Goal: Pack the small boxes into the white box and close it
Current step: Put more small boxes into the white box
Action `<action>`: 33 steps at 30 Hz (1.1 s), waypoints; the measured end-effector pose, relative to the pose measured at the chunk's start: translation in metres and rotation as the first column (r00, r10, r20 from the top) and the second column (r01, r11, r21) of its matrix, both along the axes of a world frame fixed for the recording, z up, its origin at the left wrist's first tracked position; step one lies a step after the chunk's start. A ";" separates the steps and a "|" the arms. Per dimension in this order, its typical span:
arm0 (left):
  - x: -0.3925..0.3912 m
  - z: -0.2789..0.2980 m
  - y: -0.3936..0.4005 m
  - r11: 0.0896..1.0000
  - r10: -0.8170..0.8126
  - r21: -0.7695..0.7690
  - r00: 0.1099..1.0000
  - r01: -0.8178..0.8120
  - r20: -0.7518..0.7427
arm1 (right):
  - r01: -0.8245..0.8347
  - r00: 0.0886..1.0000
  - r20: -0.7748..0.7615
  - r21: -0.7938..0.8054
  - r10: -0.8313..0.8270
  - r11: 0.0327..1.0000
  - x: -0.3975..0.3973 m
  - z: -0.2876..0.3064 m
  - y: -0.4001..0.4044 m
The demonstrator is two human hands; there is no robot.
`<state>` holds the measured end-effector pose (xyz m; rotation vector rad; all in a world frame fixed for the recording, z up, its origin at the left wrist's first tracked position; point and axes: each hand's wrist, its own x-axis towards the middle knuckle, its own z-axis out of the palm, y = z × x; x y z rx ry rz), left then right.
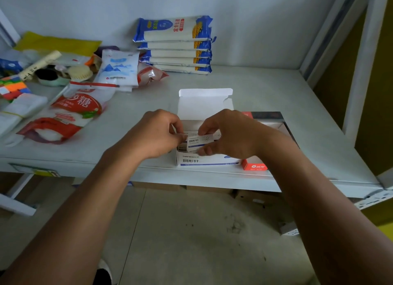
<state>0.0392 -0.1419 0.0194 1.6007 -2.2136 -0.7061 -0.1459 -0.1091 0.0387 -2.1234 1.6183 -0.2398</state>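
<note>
The white box (204,160) stands near the shelf's front edge with its lid flap (205,103) raised at the back. Over its open top a small white box (196,140) with blue print is tilted, partly inside. My right hand (229,134) pinches this small box at its top and bottom edges. On the left, the fingers of my left hand (158,132) rest at the small box's left end and the white box's left wall. More small boxes lie underneath inside, mostly hidden by my hands.
A red small box (254,164) sits right of the white box, with a dark tray (276,119) behind it. Sugar bags (74,112) lie to the left. Stacked blue-and-white packets (176,45) stand at the back wall. The shelf's front edge (191,176) is just below the white box.
</note>
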 end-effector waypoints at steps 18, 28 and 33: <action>-0.017 -0.003 0.011 0.965 -0.020 -0.261 0.997 0.039 0.073 | 0.169 0.971 0.192 -0.127 -0.143 0.977 0.002 -0.019 0.005; -0.041 0.000 0.012 0.985 -0.108 -0.109 0.969 0.135 0.223 | 0.324 0.942 0.171 -0.249 -0.288 0.913 -0.050 -0.011 0.018; -0.045 0.001 0.016 0.983 -0.078 -0.159 0.990 0.096 0.115 | 0.289 0.932 -0.247 0.066 -0.265 0.955 -0.097 -0.005 0.029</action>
